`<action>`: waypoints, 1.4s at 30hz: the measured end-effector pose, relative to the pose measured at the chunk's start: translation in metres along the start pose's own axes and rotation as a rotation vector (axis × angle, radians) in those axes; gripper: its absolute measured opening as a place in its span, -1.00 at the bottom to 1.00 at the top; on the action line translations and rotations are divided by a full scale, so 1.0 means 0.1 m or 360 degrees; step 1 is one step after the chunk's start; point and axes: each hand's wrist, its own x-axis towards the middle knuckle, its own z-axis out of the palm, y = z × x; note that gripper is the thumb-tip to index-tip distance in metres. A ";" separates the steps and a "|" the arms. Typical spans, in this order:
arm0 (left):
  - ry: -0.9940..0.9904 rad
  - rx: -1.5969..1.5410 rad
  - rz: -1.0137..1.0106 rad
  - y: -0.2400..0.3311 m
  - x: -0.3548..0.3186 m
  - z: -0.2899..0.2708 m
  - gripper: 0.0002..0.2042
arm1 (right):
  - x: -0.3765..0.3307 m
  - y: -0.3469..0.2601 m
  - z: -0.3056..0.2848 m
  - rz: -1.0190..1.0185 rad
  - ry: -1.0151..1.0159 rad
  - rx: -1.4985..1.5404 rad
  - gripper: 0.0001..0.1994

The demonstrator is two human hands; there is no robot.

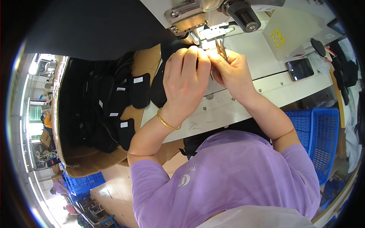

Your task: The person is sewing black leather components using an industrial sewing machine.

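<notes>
Both hands meet at the sewing machine, thread snips at work.

The left hand curls shut over a black fabric piece, fingertips touching the right hand, which pinches small thread snips under the sewing machine at the white table's far edge. A phone lies near the right edge; a cardboard box of black pieces sits beyond the left edge.

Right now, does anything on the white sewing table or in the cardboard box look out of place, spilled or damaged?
Nothing stands out. Both hands, left and right, work close together under the sewing machine head; the right holds small metal thread snips. Black padded fabric pieces with white labels lie loosely piled in the brown cardboard box.
</notes>
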 end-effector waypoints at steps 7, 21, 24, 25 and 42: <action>0.0097 0.0133 -0.0095 -0.01 -0.11 0.00 -0.71 | -0.06 0.14 -0.08 -0.0111 -0.0072 -0.0018 -0.70; -0.1266 -0.2183 -0.1854 -0.69 -0.36 -0.29 -0.73 | -0.23 0.37 -0.33 -0.0742 -0.0214 -0.1405 -0.74; -0.1498 -0.2470 -0.1865 -0.65 -0.41 -0.26 -0.69 | -0.23 0.40 -0.29 -0.0764 -0.0422 -0.1391 -0.79; -0.1504 -0.2472 -0.1876 -0.63 -0.43 -0.25 -0.69 | -0.23 0.41 -0.29 -0.0805 -0.0509 -0.1392 -0.79; -0.1276 -0.2611 -0.2160 -0.53 -0.67 -0.12 -0.56 | -0.52 0.46 -0.28 -0.0215 -0.0185 -0.1050 -0.77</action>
